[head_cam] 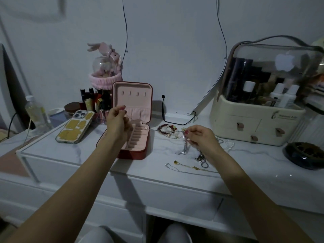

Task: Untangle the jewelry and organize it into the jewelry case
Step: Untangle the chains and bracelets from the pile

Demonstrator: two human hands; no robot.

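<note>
1. While my left hand is raised over the open jewelry case, its curled fingers pinch one end of a thin chain; the chain is so fine that I can hardly follow it against the case's pink lining.
2. My right hand pinches the other end, fingers curled, and the chain runs nearly level between the two hands. A silver tangle hangs below these fingers down to the tabletop; I cannot tell which strands belong to which piece.
3. My left forearm covers the front left part of the case's ring rolls, and my right wrist hides part of a heavier silver clasp piece.
4. Beaded bracelets lie just behind the stretched chain, between the case and my right hand. A pearl strand is half hidden behind my right hand.
5. A gold chain with a ball end and a thin silver chain lie near the tabletop's front edge.
6. A phone lies left of the case; a cosmetics organizer stands at the right, a dark round object beside it, cut off by the frame.
7. Bare marble shows between phone and front edge.
</note>
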